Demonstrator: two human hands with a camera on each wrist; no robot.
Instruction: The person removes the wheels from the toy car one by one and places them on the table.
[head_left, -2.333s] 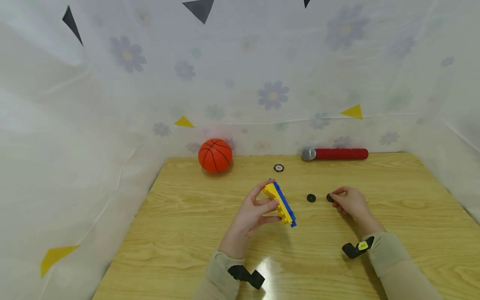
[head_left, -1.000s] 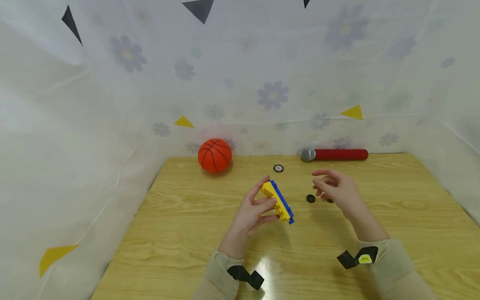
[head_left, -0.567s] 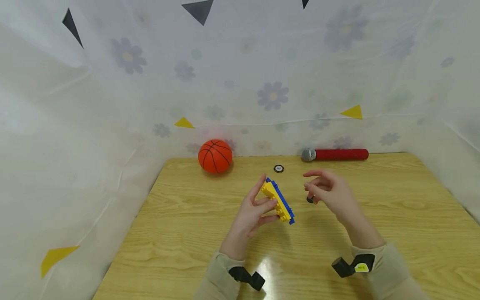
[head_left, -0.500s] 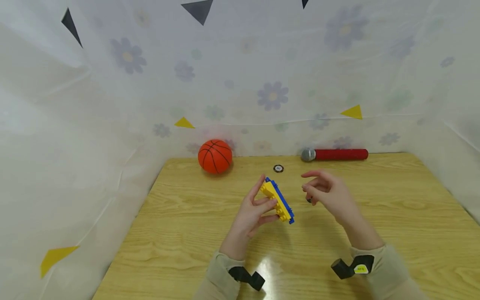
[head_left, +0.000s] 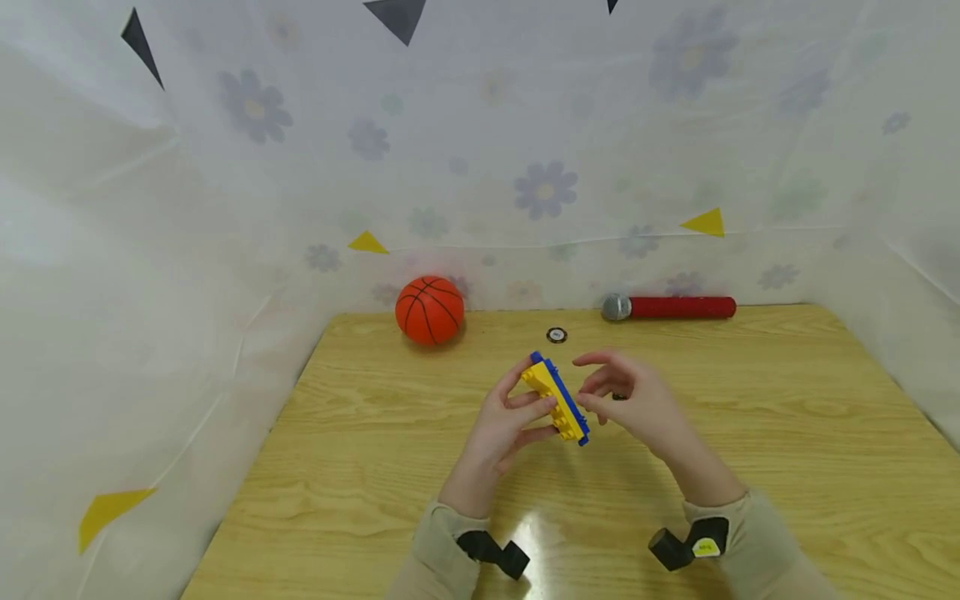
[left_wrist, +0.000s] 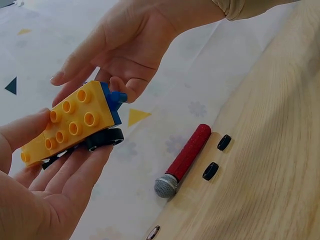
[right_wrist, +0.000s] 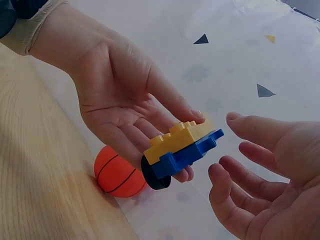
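Presently, item one: brick car (head_left: 557,400), a yellow brick on a blue chassis with at least one black wheel fitted, held above the middle of the desk (head_left: 360,467). Its long axis runs from the far left down toward the near right in the head view, studs turned to the left.

Item two: left hand (head_left: 502,425), fingers (left_wrist: 75,167) curled up around the car's yellow side and underside, thumb on the far end; it carries the car clear of the desk.

Item three: right hand (head_left: 637,404), just right of the car, fingers (right_wrist: 240,195) loosely spread and bent toward the blue chassis. The wrist views show a small gap between fingertips and chassis; whether anything small sits between the fingertips cannot be told. This hand is the nearer one to the chassis face and approaches across the car's long axis.

Item four: two loose black wheels (left_wrist: 217,157) on the desk, right of the hands and partly hidden behind the right hand in the head view.

Item five, along the far edge: basketball (head_left: 430,310) toward the left, a small disc (head_left: 556,335) at the middle, microphone (head_left: 667,307) toward the right, all well apart from the hands.

Room: bare desk lies on the near side and toward both side edges.
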